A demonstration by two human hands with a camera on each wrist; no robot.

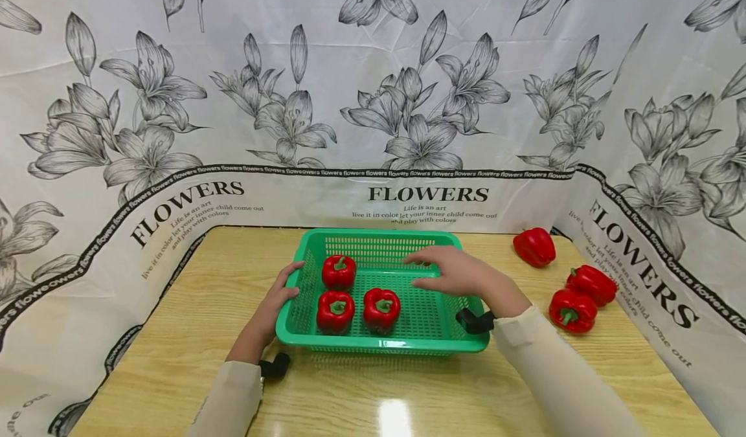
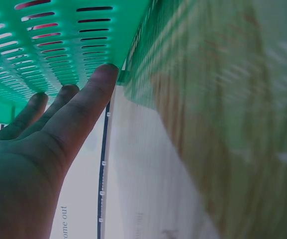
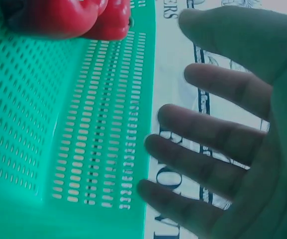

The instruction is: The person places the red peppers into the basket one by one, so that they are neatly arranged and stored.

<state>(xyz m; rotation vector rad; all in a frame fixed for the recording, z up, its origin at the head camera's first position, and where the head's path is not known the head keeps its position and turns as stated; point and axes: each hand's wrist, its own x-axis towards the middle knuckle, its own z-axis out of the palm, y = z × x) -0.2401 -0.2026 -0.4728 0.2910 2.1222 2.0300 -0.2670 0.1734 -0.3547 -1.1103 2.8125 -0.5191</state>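
Observation:
A green plastic basket (image 1: 381,344) with slotted walls stands on the table. Inside it, toward the left, are three red bell peppers: one at the back (image 1: 339,272), one at the front left (image 1: 335,312) and one beside that (image 1: 381,310). My left hand (image 1: 274,307) holds the basket's left side, thumb over the rim; in the left wrist view its fingers (image 2: 78,112) lie along the outer wall. Over the basket's right half hovers my right hand (image 1: 451,272), fingers spread with nothing between them, as the right wrist view shows too.
Right of the basket lie three more red bell peppers: one at the back (image 1: 534,247), and two close together, a rear one (image 1: 593,285) and a front one (image 1: 574,312). A white flower-printed cloth (image 1: 303,197) rises behind and beside the wooden table (image 1: 344,398).

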